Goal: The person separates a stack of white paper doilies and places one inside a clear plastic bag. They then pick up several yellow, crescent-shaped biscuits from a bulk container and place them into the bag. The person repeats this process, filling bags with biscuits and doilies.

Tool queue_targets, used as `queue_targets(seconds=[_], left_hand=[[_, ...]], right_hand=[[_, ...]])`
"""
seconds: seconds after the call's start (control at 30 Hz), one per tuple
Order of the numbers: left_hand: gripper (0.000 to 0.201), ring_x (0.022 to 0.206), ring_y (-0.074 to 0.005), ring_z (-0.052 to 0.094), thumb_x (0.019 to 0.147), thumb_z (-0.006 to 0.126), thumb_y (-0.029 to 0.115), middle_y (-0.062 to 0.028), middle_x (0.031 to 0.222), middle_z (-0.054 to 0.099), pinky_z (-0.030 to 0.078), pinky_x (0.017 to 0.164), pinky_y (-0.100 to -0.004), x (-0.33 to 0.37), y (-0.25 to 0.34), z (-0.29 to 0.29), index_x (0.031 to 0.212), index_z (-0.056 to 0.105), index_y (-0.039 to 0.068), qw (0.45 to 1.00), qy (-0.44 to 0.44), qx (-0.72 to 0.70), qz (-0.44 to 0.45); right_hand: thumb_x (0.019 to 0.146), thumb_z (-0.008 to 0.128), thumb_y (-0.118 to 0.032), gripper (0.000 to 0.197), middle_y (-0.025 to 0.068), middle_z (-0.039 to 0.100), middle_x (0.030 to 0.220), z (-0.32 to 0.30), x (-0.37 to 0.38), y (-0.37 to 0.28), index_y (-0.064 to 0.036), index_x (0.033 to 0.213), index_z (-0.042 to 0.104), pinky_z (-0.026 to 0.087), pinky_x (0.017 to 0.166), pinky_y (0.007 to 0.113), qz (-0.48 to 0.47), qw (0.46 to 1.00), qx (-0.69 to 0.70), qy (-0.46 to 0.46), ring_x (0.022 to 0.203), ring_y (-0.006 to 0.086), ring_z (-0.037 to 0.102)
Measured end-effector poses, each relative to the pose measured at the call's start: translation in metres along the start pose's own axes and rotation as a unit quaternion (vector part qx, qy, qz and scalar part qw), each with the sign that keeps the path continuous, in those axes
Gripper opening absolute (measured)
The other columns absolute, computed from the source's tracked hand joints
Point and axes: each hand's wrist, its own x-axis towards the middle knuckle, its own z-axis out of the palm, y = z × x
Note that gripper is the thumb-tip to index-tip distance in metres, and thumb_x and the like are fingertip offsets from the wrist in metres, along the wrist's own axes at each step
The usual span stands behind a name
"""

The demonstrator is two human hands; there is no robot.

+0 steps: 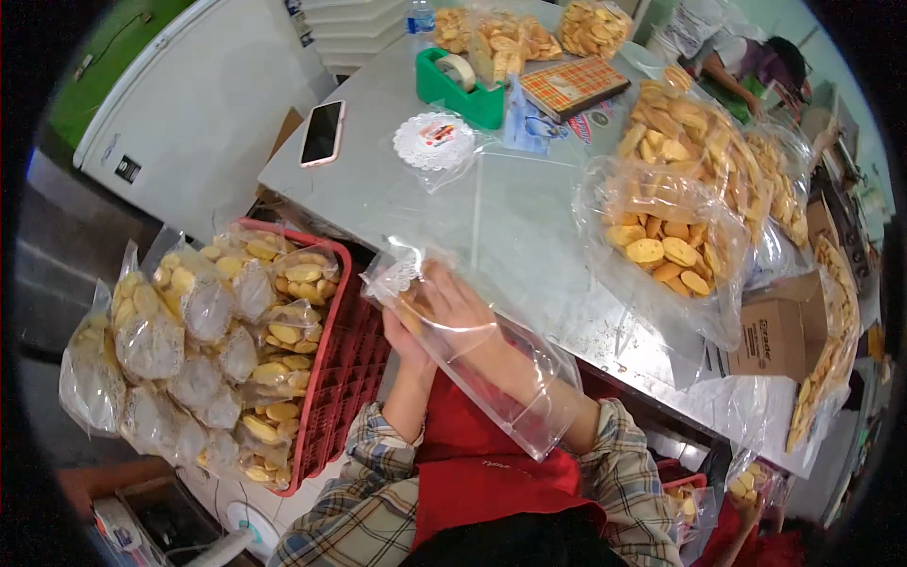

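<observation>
A long clear plastic bag (510, 397) stretches from my hands down across my right forearm. In its far end lies a white lacy paper doily (401, 271). My left hand (406, 342) is closed on the bag from the left side, its fingers partly hidden. My right hand (459, 304) appears to be inside the bag, seen through the shiny film. Its fingers are stretched out and lie flat beside the doily. A stack of white doilies (435, 142) in a plastic wrapper rests on the table beyond my hands.
On the grey metal table (378, 194) are a phone (323, 133), green tape dispenser (458, 90), plaid notebook (574, 87) and large bags of yellow biscuits (675, 250). A red crate (316, 397) of filled bags stands left. A cardboard box (779, 326) is right. Another person (746, 66) works far right.
</observation>
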Motion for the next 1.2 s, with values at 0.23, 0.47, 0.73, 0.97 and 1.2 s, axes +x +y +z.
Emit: queue_targets(seconds=[0.23, 0.47, 0.73, 0.97, 1.2], left_hand=[[0.053, 0.107, -0.0290, 0.045, 0.085, 0.032, 0.045, -0.0144, 0.117, 0.046, 0.039, 0.090, -0.0421, -0.004, 0.005, 0.007, 0.117, 0.040, 0.004, 0.956, 0.036, 0.250, 0.151], [0.058, 0.111, -0.0299, 0.042, 0.085, 0.034, 0.049, -0.0102, 0.126, 0.038, 0.039, 0.089, -0.0450, 0.007, 0.021, 0.008, 0.128, 0.032, 0.009, 0.985, 0.135, 0.025, 0.104], [0.054, 0.110, -0.0249, 0.044, 0.085, 0.035, 0.048, -0.0057, 0.121, 0.043, 0.040, 0.088, -0.0407, 0.000, 0.018, 0.017, 0.125, 0.035, 0.012, 0.995, 0.056, 0.026, 0.073], [0.048, 0.106, -0.0245, 0.046, 0.087, 0.032, 0.045, -0.0054, 0.115, 0.046, 0.043, 0.085, -0.0390, 0.000, 0.016, 0.007, 0.120, 0.040, 0.011, 0.995, 0.032, 0.063, 0.073], [0.044, 0.097, -0.0249, 0.048, 0.081, 0.055, 0.030, -0.0132, 0.107, 0.045, 0.045, 0.079, -0.0386, -0.007, 0.002, 0.005, 0.111, 0.037, 0.003, 0.994, 0.062, 0.066, 0.060]], right_hand=[[0.072, 0.058, -0.009, 0.027, 0.0169, 0.044, 0.119, -0.041, -0.042, 0.003, -0.0063, 0.099, 0.054, 0.039, 0.090, 0.039, -0.025, 0.985, 0.172, 0.004, 0.107, 0.0342, 0.046], [0.072, 0.061, -0.013, 0.010, 0.0079, 0.058, 0.064, -0.153, -0.108, 0.121, -0.0042, 0.076, 0.060, 0.044, 0.053, 0.029, 0.309, 0.943, 0.118, 0.039, 0.059, 0.0175, 0.056], [0.075, 0.059, -0.024, 0.025, 0.0156, 0.057, 0.095, -0.240, -0.143, 0.289, -0.0017, 0.087, 0.060, 0.039, 0.081, 0.041, 0.416, 0.798, -0.394, 0.184, 0.094, 0.0311, 0.050], [0.070, 0.064, -0.027, 0.030, 0.0168, 0.056, 0.096, -0.243, -0.142, 0.269, -0.0017, 0.086, 0.060, 0.041, 0.078, 0.039, 0.458, 0.867, -0.180, 0.083, 0.088, 0.0331, 0.052], [0.076, 0.055, -0.021, 0.026, 0.0162, 0.059, 0.080, -0.244, -0.162, 0.255, -0.0030, 0.094, 0.056, 0.045, 0.070, 0.038, 0.390, 0.845, -0.363, 0.041, 0.077, 0.0351, 0.056]])
